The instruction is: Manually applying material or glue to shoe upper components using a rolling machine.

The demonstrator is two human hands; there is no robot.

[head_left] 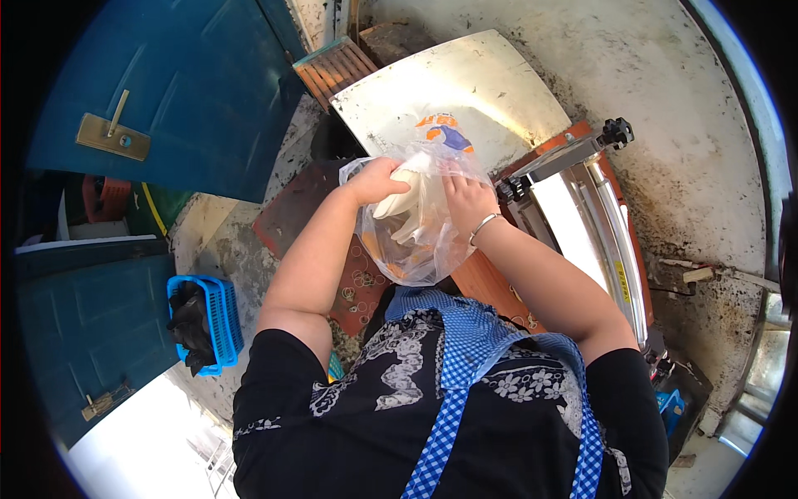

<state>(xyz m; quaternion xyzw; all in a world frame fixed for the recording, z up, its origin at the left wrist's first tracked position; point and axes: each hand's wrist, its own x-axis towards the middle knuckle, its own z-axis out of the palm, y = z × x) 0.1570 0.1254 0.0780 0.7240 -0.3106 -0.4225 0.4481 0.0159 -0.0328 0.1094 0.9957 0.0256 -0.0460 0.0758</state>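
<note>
I find the clear plastic bag printed in orange and blue (pixel 428 259) in front of the wearer, overlapping the near edge of the white-topped table (pixel 474 79). Flat, white, soft-looking pieces (pixel 403 204) lie inside, partly showing at its mouth; their material I can't make out. The left hand (pixel 376 181) curls closed on them there, thumb on the near side. The right hand (pixel 471 206) stretches its fingers against thin film opposite; I cannot tell whether it grips anything. I'd spread the mouth wide and move the pieces as one stack, gently, so edges don't fold or snag. Beyond the table's left corner, on the floor, a blue plastic lattice basket (pixel 226 320) contains crumpled black plastic (pixel 191 323).
</note>
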